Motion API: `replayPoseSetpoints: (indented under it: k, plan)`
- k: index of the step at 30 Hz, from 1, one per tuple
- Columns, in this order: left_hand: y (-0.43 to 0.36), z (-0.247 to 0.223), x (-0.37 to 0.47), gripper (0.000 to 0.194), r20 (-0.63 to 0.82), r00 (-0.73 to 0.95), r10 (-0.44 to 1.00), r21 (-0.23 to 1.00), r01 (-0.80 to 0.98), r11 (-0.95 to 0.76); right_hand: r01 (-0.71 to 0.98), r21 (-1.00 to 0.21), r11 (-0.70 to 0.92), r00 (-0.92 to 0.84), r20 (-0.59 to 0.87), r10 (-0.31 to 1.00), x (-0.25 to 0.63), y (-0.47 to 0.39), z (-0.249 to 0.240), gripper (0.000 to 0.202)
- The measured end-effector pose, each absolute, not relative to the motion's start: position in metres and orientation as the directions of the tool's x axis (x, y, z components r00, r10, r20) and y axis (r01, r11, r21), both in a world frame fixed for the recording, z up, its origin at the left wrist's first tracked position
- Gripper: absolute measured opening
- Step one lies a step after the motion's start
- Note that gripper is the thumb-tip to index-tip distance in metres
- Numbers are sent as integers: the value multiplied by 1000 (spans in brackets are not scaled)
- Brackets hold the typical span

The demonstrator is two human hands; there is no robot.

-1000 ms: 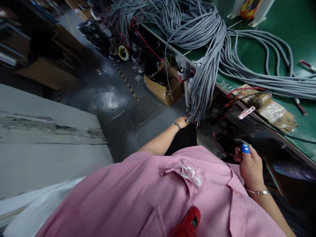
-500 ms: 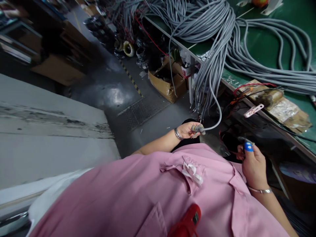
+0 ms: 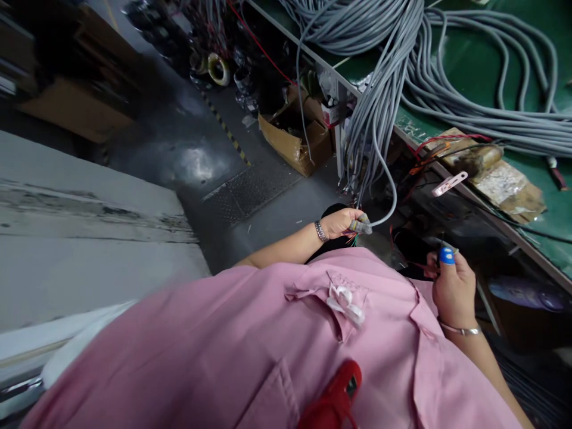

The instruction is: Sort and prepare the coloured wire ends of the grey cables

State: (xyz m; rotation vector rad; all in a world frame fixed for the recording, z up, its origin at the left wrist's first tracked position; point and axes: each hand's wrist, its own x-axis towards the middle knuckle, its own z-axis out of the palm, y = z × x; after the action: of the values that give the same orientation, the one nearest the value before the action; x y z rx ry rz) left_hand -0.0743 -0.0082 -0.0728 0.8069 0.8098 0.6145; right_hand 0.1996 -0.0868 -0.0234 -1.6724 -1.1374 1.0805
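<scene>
My left hand point(image 3: 343, 223) is closed around the end of a grey cable point(image 3: 388, 213), with gray-covered fingertips. Thin coloured wires point(image 3: 353, 240) fan out below the fingers. From this hand the cable curves up to the hanging bundle of grey cables point(image 3: 379, 98) at the bench edge. My right hand point(image 3: 453, 292), apart from the cable, is closed with its thumb pressed on the fingers. A blue covering point(image 3: 446, 255) wraps that thumb. Whatever lies in the right hand is dark and too hidden to name.
Grey cable coils lie on the green bench point(image 3: 473, 53). Near its edge are a brown wrapped packet point(image 3: 513, 187) and a pink-white strip point(image 3: 450, 184). An open cardboard box point(image 3: 290, 140) stands on the floor. At left is a worn pale panel point(image 3: 89, 232).
The view has shifted, so the bench and cables sit higher and slightly further left. My left hand has turned slightly, still on the cable, and the wires show more. My right hand keeps its grip.
</scene>
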Motion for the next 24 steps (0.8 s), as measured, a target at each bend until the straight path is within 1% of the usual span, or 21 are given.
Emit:
replayPoseSetpoints:
  k: [5, 10, 12, 13, 14, 15, 16, 17, 20, 22, 24]
  plan:
    - [-10, -78, -72, 42, -394, 539, 745, 822, -157, 548, 242, -943, -227, 209, -178, 961, 202, -88, -24, 39]
    - [-8, -84, -69, 41, -391, 536, 749, 841, -122, 526, 237, -942, -239, 222, -187, 957, 205, -88, -25, 39]
    - [-8, -89, -66, 38, -406, 524, 749, 875, -16, 485, 231, -943, -240, 224, -189, 956, 206, -87, -27, 39]
    - [-8, -92, -65, 35, -425, 509, 749, 893, 99, 440, 231, -943, -239, 224, -187, 957, 207, -87, -27, 39]
    - [-9, -94, -65, 31, -447, 485, 751, 894, 240, 378, 231, -944, -235, 222, -184, 958, 207, -87, -28, 38]
    - [-10, -94, -64, 27, -474, 459, 751, 862, 415, 290, 230, -945, -231, 218, -181, 959, 208, -87, -29, 38]
    - [-12, -94, -63, 24, -483, 395, 781, 781, 597, 182, 227, -947, -227, 217, -178, 960, 209, -87, -29, 37]
    - [-14, -93, -63, 21, -454, 372, 810, 749, 652, 121, 221, -950, -222, 215, -174, 961, 210, -88, -28, 37]
    - [-17, -82, -66, 23, -343, 375, 861, 699, 714, -32, 226, -952, -206, 234, -152, 960, 218, -89, -26, 37]
    - [-13, -73, -69, 20, -285, 404, 869, 679, 725, -115, 264, -950, -169, 258, -100, 961, 230, -87, -22, 38]
    - [-3, -63, -72, 22, -217, 423, 880, 695, 700, -165, 323, -941, -104, 331, 9, 944, 249, -81, -13, 39]
